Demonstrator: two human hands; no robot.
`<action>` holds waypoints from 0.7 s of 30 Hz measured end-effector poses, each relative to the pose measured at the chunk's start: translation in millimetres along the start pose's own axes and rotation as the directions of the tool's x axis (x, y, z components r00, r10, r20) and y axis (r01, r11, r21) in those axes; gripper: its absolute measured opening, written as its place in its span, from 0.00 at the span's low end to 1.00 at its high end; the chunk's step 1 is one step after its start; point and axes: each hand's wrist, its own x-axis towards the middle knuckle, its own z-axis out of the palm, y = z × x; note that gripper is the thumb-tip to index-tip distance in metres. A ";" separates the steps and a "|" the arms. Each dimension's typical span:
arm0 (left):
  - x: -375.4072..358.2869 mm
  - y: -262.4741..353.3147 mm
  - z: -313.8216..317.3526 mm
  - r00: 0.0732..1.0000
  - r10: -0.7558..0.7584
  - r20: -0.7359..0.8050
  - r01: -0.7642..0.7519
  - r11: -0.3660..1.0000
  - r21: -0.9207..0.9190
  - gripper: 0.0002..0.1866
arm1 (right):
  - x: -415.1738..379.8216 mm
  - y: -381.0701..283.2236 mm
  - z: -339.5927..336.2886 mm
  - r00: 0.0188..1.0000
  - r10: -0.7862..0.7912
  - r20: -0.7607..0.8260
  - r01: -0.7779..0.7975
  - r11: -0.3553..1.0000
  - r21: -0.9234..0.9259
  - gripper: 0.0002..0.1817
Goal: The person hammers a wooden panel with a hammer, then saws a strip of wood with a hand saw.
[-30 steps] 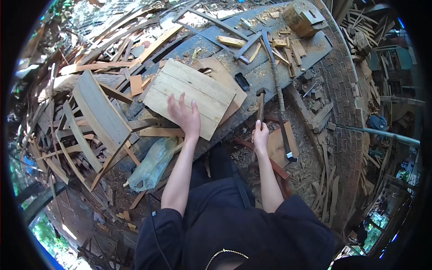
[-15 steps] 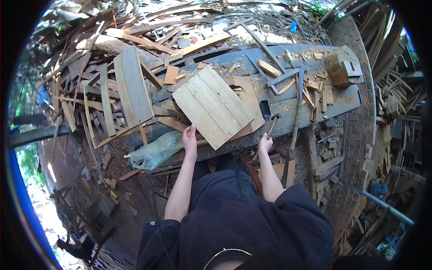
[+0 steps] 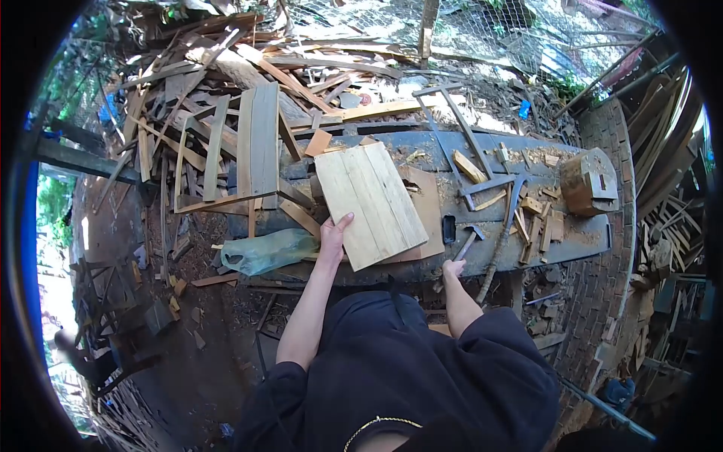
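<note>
1. Shifted since half a second ago, the left hand [image 3: 331,239] is now being placed with its thumb across the left edge of the wooden panel [image 3: 370,203], on the top face.
2. Between that thumb and fingers mostly hidden by the edge, the panel is being gripped. It is being kept ahead and to the right of the left hand, partly over a cardboard sheet [image 3: 431,209] on the workbench [image 3: 574,245]; how much of its weight is being borne by the hand cannot be told.
3. By the right hand [image 3: 453,269], closed round its handle, a hammer [image 3: 467,245] is being held, its head being pointed ahead and to the right.
4. As a judgement, the panel is being steadied or positioned while the hammer is merely being carried; a firm left grip is being called for, with the hammer kept clear.
5. Just left of the left hand, a green plastic bag [image 3: 271,251] is being left crumpled, its contents being obscured. Ahead of the right hand, beside the hammer's head, a small black tray [image 3: 444,230] is being seen; its contents cannot be made out.
</note>
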 end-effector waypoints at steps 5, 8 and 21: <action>-38.8 46.3 21.5 0.992 0.042 0.120 -0.038 0.999 -0.036 0.16 | 12.8 -30.2 -5.2 0.987 -0.003 0.160 0.004 1.000 -0.004 0.32; -53.6 65.0 32.4 0.990 0.061 0.127 -0.059 0.998 -0.019 0.15 | 23.7 -51.7 -15.4 0.967 0.006 0.256 -0.004 1.000 -0.008 0.32; -52.2 93.1 17.9 0.908 0.052 0.416 -0.046 0.999 -0.025 0.19 | -173.5 -240.7 -266.3 0.060 -0.909 0.412 0.155 0.416 0.896 0.30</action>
